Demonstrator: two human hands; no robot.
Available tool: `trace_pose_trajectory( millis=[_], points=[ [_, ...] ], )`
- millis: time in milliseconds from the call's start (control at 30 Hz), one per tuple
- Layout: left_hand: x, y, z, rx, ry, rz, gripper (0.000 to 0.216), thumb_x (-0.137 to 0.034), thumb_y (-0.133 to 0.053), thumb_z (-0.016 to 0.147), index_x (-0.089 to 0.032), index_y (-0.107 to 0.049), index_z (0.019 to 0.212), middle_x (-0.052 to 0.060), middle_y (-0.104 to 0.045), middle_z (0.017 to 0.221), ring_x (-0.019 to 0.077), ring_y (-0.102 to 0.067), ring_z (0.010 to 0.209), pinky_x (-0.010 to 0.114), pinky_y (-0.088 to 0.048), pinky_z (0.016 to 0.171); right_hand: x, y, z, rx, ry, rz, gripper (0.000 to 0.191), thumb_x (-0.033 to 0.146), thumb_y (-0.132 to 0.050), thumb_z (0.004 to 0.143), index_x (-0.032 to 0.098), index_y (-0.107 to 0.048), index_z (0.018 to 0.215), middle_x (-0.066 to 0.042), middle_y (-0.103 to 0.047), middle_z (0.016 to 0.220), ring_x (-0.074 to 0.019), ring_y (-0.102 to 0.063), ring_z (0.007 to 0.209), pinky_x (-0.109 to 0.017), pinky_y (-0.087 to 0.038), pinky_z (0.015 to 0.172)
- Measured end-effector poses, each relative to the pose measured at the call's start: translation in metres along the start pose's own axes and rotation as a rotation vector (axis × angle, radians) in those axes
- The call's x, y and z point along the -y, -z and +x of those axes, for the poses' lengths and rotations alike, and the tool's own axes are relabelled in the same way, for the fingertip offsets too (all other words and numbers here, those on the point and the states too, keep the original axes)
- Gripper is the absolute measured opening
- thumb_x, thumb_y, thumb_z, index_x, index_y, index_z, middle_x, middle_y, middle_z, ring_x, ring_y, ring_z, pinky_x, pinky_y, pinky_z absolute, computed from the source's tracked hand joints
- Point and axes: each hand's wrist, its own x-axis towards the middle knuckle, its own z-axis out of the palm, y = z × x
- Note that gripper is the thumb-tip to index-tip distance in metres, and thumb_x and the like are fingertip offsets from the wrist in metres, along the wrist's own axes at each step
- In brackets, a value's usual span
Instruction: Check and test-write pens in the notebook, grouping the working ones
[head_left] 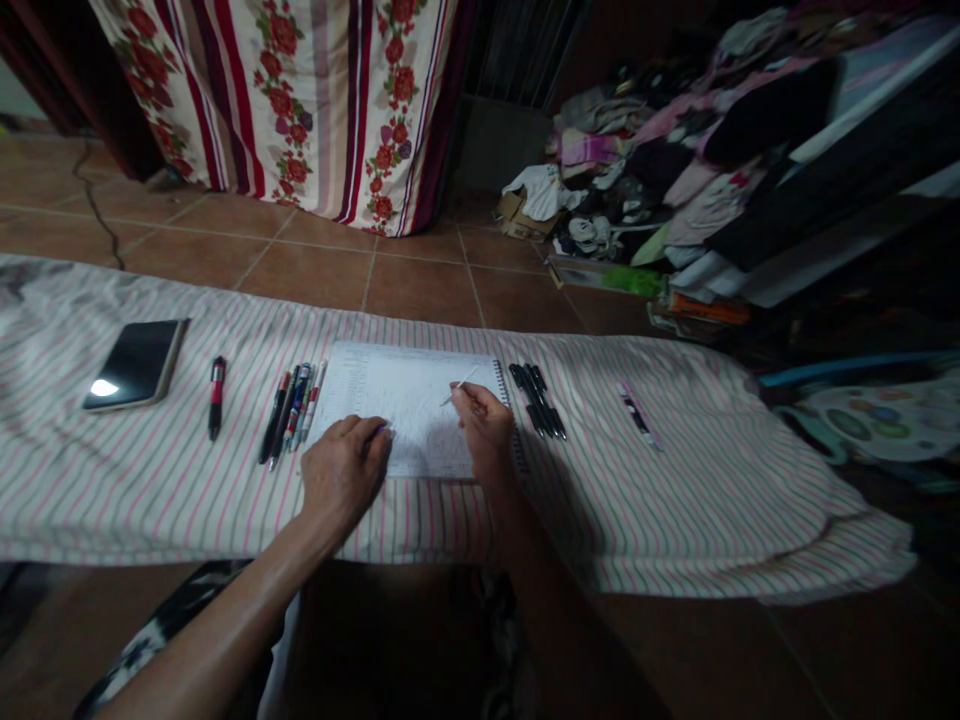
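Note:
A spiral-bound notebook (pixel 409 378) lies open on the striped cloth, its page covered in faint marks and its coil on the right. My right hand (pixel 486 425) grips a slim, light-coloured pen (pixel 466 380) over the right part of the page. On the page's lower left rests my left hand (pixel 345 465), fingers curled closed. A small purple bit shows at its fingertips, too little to name. Several pens (pixel 291 412) lie side by side just left of the notebook. To its right sits a group of black pens (pixel 538 400).
A striped cloth (pixel 450 510) covers the low table. Farther left are a red and black pen (pixel 217 398) and a phone (pixel 139 362). A pink and black pen (pixel 639 415) lies at right. Beyond stand a floral curtain (pixel 330 110) and a clothes pile (pixel 637 160).

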Motion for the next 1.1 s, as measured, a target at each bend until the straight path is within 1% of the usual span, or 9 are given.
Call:
trace_pose_trajectory(
  millis=[100,267,533,633,767,833,900,1100],
  points=[
    [-0.0008,-0.0001,0.0005,0.016,0.006,-0.002,0.03,-0.037,-0.041,0.087,-0.022,-0.064,0.099,0.002,-0.065,0.085,0.0186,-0.06,0.082,0.027,-0.038,0.065,-0.002,-0.0009,-0.0001,-0.004,-0.03,0.024,0.033,0.042,-0.057,0.073,0.015,-0.067,0.089,-0.003,-0.064,0.071,-0.013,-0.056,0.061,-0.021,-0.042,0.046],
    [-0.0024,-0.001,0.0004,0.021,0.002,-0.013,0.03,-0.036,-0.04,0.087,-0.022,-0.064,0.099,0.003,-0.065,0.085,0.0181,-0.059,0.082,0.027,-0.038,0.066,-0.0008,-0.0025,-0.0007,0.007,-0.005,0.02,0.029,0.04,-0.054,0.074,0.016,-0.065,0.087,-0.003,-0.065,0.072,-0.0124,-0.057,0.061,-0.021,-0.045,0.048],
    [-0.0035,-0.0017,-0.0012,0.027,-0.009,0.034,0.03,-0.037,-0.04,0.088,-0.023,-0.064,0.098,0.002,-0.065,0.085,0.0185,-0.06,0.083,0.028,-0.037,0.065,0.0043,-0.0036,-0.0032,0.012,0.06,-0.099,0.022,0.034,-0.052,0.077,0.019,-0.067,0.082,-0.001,-0.068,0.078,-0.0113,-0.058,0.056,-0.021,-0.046,0.052],
    [-0.0035,-0.0022,-0.0015,0.023,-0.008,0.039,0.03,-0.037,-0.039,0.088,-0.022,-0.064,0.098,0.002,-0.066,0.085,0.0187,-0.06,0.083,0.028,-0.037,0.065,0.004,-0.0027,-0.0031,0.007,0.136,-0.165,0.022,0.033,-0.051,0.079,0.019,-0.067,0.081,-0.001,-0.068,0.078,-0.0114,-0.058,0.055,-0.022,-0.045,0.054],
    [-0.0038,-0.0016,-0.0013,0.026,-0.008,0.036,0.031,-0.037,-0.039,0.088,-0.022,-0.064,0.098,0.002,-0.066,0.085,0.0187,-0.06,0.083,0.028,-0.037,0.065,0.0058,0.0007,-0.0027,0.021,0.32,-0.31,0.023,0.029,-0.047,0.082,0.018,-0.067,0.079,-0.004,-0.066,0.077,-0.0144,-0.059,0.064,-0.025,-0.044,0.062],
    [-0.0041,-0.0012,-0.0011,0.032,-0.006,0.034,0.031,-0.037,-0.039,0.088,-0.022,-0.064,0.098,0.002,-0.066,0.085,0.0185,-0.06,0.083,0.028,-0.038,0.066,0.0073,0.0026,-0.0028,0.03,0.382,-0.364,0.024,0.028,-0.045,0.083,0.018,-0.067,0.078,-0.004,-0.065,0.074,-0.0156,-0.059,0.068,-0.026,-0.044,0.065],
    [-0.0043,-0.001,-0.0011,0.033,-0.004,0.038,0.031,-0.037,-0.038,0.088,-0.022,-0.064,0.098,0.003,-0.066,0.085,0.0184,-0.06,0.083,0.028,-0.038,0.065,0.0073,0.0036,-0.0028,0.028,0.402,-0.372,0.024,0.027,-0.045,0.084,0.018,-0.066,0.079,-0.005,-0.065,0.075,-0.0157,-0.059,0.07,-0.026,-0.044,0.067],
    [-0.0041,-0.0013,-0.0016,0.015,-0.017,0.04,0.032,-0.038,-0.038,0.088,-0.022,-0.064,0.098,0.003,-0.066,0.085,0.0187,-0.06,0.083,0.028,-0.038,0.065,0.0004,0.0036,-0.0005,-0.034,0.376,-0.314,0.025,0.028,-0.043,0.086,0.018,-0.065,0.082,-0.005,-0.066,0.084,-0.0157,-0.06,0.073,-0.027,-0.045,0.069]
  ],
)
